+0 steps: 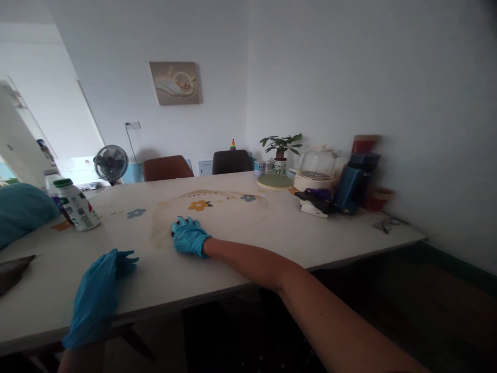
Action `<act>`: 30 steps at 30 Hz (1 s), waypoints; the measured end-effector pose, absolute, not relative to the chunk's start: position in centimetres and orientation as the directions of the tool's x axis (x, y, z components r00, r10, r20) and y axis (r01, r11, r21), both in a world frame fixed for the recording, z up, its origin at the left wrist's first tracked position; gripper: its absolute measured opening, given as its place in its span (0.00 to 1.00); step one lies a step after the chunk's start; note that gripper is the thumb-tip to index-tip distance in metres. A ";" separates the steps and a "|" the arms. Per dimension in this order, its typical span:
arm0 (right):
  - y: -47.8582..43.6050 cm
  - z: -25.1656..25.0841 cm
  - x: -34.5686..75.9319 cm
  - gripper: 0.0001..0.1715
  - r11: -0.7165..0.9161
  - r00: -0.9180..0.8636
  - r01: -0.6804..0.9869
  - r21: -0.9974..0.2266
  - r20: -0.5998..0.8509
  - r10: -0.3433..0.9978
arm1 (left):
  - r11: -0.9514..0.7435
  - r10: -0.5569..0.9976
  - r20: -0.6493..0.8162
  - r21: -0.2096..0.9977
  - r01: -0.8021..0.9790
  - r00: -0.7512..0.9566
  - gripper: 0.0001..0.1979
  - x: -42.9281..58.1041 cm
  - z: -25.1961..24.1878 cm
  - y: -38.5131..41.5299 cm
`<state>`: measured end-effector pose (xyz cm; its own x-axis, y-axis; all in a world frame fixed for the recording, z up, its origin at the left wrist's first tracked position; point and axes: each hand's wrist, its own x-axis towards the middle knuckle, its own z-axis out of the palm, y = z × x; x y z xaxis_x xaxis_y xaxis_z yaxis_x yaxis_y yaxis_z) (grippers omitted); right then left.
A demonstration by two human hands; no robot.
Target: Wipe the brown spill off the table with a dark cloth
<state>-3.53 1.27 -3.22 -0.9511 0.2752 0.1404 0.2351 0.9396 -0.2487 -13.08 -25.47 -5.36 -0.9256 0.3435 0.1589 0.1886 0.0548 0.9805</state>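
Note:
My right hand (189, 237), in a blue glove, presses down on the white table (248, 259) with its fingers curled. A dark edge shows under the fingertips, but the hand hides what it is. Around the hand a brownish smear (157, 228) arcs over the tabletop, near a printed orange flower (199, 205). My left hand (112, 269), also in a blue glove with a loose cuff, rests at the table's near edge. Its fingers are stretched to the right, and it holds nothing that I can see.
To the left stand a green-capped bottle (76, 204), a teal rounded thing (25, 212) and a dark cloth-like piece (15, 272). A glass kettle (316, 165), a potted plant (280, 150), a green round mat (275, 181) and scissors (385, 226) occupy the right side. Chairs (166, 168) stand behind.

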 end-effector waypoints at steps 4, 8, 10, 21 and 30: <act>1.7 -3.4 -2.9 0.20 0.951 -0.956 0.176 -0.252 0.186 0.226 | 0.049 0.332 0.166 0.980 0.193 -0.929 0.42 -13.1 -5.4 -25.5; 2.6 -3.7 -0.9 0.20 0.960 -0.960 0.133 -0.248 0.207 0.186 | 0.051 0.336 0.171 0.979 0.199 -0.926 0.41 -13.2 -5.5 -25.5; 3.3 -3.8 0.8 0.22 0.969 -0.965 0.109 -0.221 0.210 0.156 | 0.050 0.333 0.167 0.980 0.195 -0.928 0.37 -13.3 -5.5 -25.5; 10.9 -4.6 12.4 0.37 0.949 -0.947 0.216 -0.228 0.188 0.261 | 0.031 0.325 0.168 0.982 0.188 -0.931 0.35 -14.6 -6.5 -25.9; 17.3 -4.0 18.9 0.43 0.857 -0.862 0.474 -0.201 0.091 0.498 | 0.052 0.338 0.163 0.980 0.192 -0.927 0.35 -15.4 -6.7 -25.8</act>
